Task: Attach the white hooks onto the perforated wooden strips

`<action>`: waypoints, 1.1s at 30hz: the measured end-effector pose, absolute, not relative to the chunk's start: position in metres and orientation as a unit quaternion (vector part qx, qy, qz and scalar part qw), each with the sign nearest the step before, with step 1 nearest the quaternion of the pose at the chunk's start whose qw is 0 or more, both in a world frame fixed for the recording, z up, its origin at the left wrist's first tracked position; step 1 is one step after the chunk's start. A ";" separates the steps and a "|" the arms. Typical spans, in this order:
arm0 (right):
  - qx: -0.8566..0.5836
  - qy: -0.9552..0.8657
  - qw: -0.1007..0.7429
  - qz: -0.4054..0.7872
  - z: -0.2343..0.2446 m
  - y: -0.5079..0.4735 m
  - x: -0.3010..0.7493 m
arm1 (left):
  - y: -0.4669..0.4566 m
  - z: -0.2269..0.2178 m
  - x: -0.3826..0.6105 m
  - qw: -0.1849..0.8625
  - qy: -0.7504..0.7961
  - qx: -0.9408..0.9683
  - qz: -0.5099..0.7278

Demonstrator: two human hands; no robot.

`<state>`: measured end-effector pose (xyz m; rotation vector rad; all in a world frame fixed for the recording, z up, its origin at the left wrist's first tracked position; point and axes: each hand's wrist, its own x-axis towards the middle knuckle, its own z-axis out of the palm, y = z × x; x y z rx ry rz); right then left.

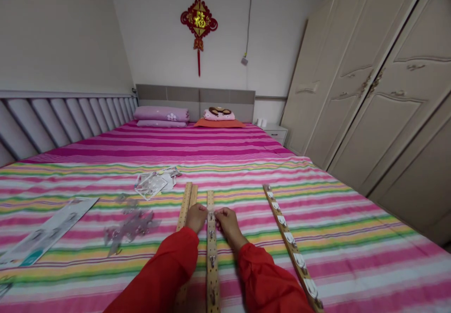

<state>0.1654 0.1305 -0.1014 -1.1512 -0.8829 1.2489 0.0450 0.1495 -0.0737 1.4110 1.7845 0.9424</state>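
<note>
now left hand (pixel 196 218) curled shut, just beside wooden hook rail (pixel 212 261); right hand (pixel 227 223) pinching metal hook (pixel 211 216) on rail

**Legible text: one gold character on a wall ornament**
The gold character 福 (pixel 199 19) is showing on a red diamond-shaped Chinese knot ornament (pixel 189 20) hanging on the white wall (pixel 148 31); print on the white paper card (pixel 49 230) is remaining too small to read.
</note>
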 end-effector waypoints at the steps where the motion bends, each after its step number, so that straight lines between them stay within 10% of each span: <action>1: -0.493 -0.377 0.575 0.534 -0.102 0.131 0.166 | 0.150 -0.073 0.046 0.326 0.689 0.543 0.351; 33: -0.508 -0.360 0.551 0.556 -0.118 0.136 0.167 | 0.168 -0.097 0.047 0.300 0.732 0.548 0.272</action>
